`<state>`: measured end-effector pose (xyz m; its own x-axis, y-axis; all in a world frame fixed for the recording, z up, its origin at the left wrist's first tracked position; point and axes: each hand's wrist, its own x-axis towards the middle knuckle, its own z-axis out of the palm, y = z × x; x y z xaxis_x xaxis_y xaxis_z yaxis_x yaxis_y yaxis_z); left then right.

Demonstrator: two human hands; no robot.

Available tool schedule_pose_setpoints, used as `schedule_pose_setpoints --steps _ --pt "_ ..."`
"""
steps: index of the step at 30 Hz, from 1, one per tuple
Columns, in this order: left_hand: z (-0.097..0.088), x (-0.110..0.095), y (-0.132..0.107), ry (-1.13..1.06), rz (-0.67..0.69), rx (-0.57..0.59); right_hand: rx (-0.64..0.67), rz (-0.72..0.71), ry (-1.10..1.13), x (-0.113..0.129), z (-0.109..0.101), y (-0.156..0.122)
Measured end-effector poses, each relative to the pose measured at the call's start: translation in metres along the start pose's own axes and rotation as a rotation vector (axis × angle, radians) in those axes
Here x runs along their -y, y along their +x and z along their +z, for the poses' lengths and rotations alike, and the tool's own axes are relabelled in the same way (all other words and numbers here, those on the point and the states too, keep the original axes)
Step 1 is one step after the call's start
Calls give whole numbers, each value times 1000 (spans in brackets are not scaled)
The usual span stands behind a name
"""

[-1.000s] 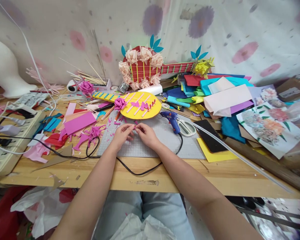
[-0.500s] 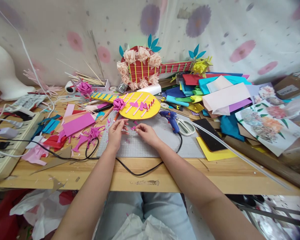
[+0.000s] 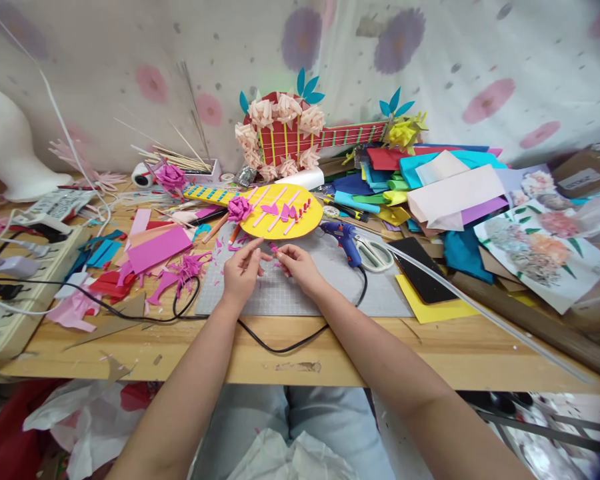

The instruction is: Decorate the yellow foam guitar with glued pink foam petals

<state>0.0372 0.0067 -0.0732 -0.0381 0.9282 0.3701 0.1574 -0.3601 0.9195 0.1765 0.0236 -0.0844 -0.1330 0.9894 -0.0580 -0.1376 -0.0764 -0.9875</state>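
Note:
Over the grey cutting mat (image 3: 380, 293), my right hand (image 3: 299, 268) pinches a small magenta paper piece (image 3: 274, 249) between thumb and fingertips. Close by on the left, my left hand (image 3: 243, 273) has its fingers apart, and I see nothing in it. Just beyond both hands lies a yellow paper guitar (image 3: 265, 227) with pink strips, red pegs and a magenta paper flower (image 3: 240, 209) on its body. Small magenta scraps are scattered on the mat around my left hand.
A blue glue gun (image 3: 344, 241) and white-handled scissors (image 3: 375, 255) lie right of my hands. The gun's black cord (image 3: 280, 349) crosses under my forearms. A phone (image 3: 423, 270), coloured paper sheets (image 3: 457, 193), a power strip (image 3: 35, 293) and a red paper guitar (image 3: 280, 137) surround the mat.
My left hand has shifted slightly right and down, closer to my right hand, and its fingers have turned. The right hand still pinches the magenta piece. The view has moved slightly.

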Motion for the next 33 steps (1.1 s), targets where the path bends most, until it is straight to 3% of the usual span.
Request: schedule_pose_setpoints --steps 6,13,20,30,33 --pt "-1 4 2 71 -23 69 15 21 49 2 2 -2" --pt "-3 1 -1 104 19 21 4 39 73 2 2 -2" --pt "-4 3 -1 132 54 93 7 40 72 3 1 -3" --pt "-3 3 -2 125 5 70 -3 37 96 4 2 -3" --pt "-4 3 3 71 -43 -37 -17 -1 101 7 1 -4"
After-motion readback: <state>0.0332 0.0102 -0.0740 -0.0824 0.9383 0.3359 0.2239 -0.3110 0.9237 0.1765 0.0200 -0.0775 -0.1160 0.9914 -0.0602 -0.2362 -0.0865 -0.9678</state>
